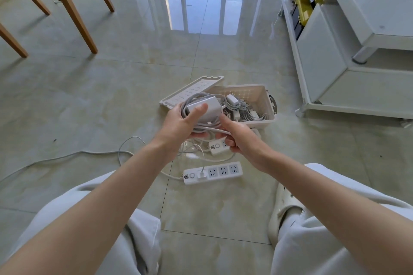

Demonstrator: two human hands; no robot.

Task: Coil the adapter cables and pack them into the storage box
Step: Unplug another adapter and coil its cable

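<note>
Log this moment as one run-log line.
phase: coiling | left hand: holds adapter and cable loops | right hand: grips cable | storage box: open, adapters inside | lid: off, left of box

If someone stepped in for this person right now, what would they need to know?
Left hand grips an adapter with its cable mostly coiled; right hand holds the cable's tail.
Storage box sits open on the floor, lid beside it, several coiled adapters already inside.
Left: finish this coil, box it, then coil the loose cables by the power strips.
</note>
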